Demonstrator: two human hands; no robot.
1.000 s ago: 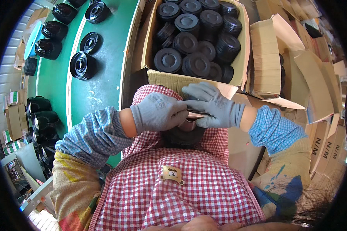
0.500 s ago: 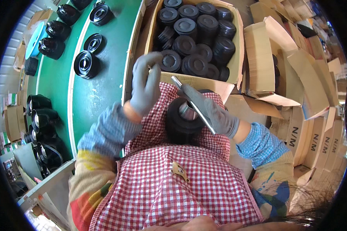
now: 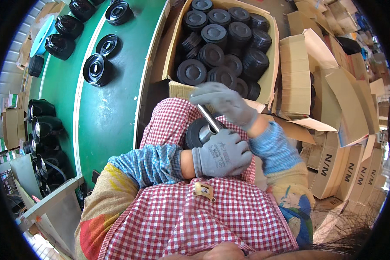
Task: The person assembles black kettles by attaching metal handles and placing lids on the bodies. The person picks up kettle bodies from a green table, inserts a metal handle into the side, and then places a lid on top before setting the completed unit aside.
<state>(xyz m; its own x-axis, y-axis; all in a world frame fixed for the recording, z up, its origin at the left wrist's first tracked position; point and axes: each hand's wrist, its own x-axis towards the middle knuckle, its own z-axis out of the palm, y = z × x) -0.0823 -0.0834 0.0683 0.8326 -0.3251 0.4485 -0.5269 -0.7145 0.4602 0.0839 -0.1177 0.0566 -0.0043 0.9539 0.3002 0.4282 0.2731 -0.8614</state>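
Observation:
A shiny metal rod (image 3: pixel 209 117) slants over my lap, its lower end running in beneath my left hand (image 3: pixel 223 154). That hand, in a grey glove, is closed around the rod with its back turned up. My right hand (image 3: pixel 225 103), also gloved in grey, is just above the rod's upper end, fingers stretched leftward and slightly blurred. Between my knees sits a black round piece (image 3: pixel 194 133) with a silvery metal centre (image 3: pixel 206 135); my left hand and the rod partly cover it.
Ahead stands an open carton (image 3: pixel 172 65) packed with black round discs (image 3: pixel 192 72). At left runs a green conveyor table (image 3: pixel 110 130) bearing black ring-shaped parts (image 3: pixel 97 70) and glossy black housings (image 3: pixel 60 45). More open cartons (image 3: pixel 295 78) stand at right.
My left hand has come down from beside the carton to the rod over my lap. My right hand has moved up and forward, toward the rod's upper end.

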